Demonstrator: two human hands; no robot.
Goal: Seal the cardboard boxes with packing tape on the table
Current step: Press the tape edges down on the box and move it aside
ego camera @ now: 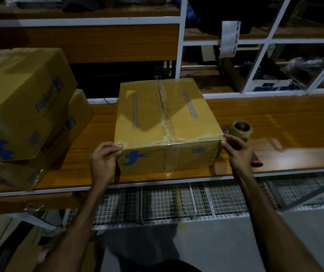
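A closed yellow-brown cardboard box with blue print stands on the wooden table, tape running along its centre seam and near top edge. My left hand grips the box's near left corner, fingers curled over the taped edge. At the near right corner my right hand holds the box, thumb and fingertips on the edge. A roll of packing tape lies on the table just behind my right hand.
Several stacked cardboard boxes fill the table's left end. A dark red flat object lies under my right hand. White-framed shelving rises behind the table. A wire-mesh rack sits below the table's front edge.
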